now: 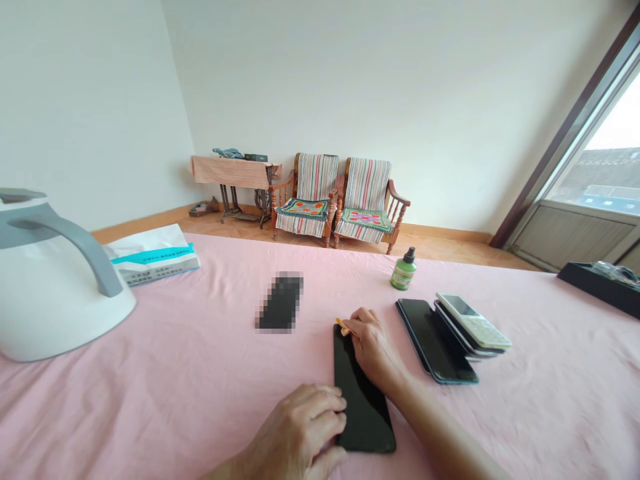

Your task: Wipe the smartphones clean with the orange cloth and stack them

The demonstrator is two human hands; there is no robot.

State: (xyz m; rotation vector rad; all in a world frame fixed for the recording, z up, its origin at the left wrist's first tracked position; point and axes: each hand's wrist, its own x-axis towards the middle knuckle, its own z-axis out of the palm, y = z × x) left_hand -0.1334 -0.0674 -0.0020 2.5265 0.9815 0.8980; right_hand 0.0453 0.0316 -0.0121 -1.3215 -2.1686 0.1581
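A large black phone [364, 417] lies screen up on the pink cloth in front of me. My left hand [313, 427] holds its left edge, fingers bent over the side and thumb near the bottom corner. At the phone's upper end, my right hand [370, 343] pinches a small orange-yellow cloth [344, 327] against the glass. The right forearm crosses over the phone's right side and hides part of it. Just right of that arm are two dark phones [440, 347], overlapping, beside a stack topped by a white keypad phone [473, 320].
A green spray bottle [403, 270] stands behind the phones. Another dark, pixelated phone-like object [281, 302] lies left of centre. A white kettle [60, 287] and a white-and-blue packet [155, 253] are at left. A black box [600, 287] sits far right; chairs [365, 200] stand beyond.
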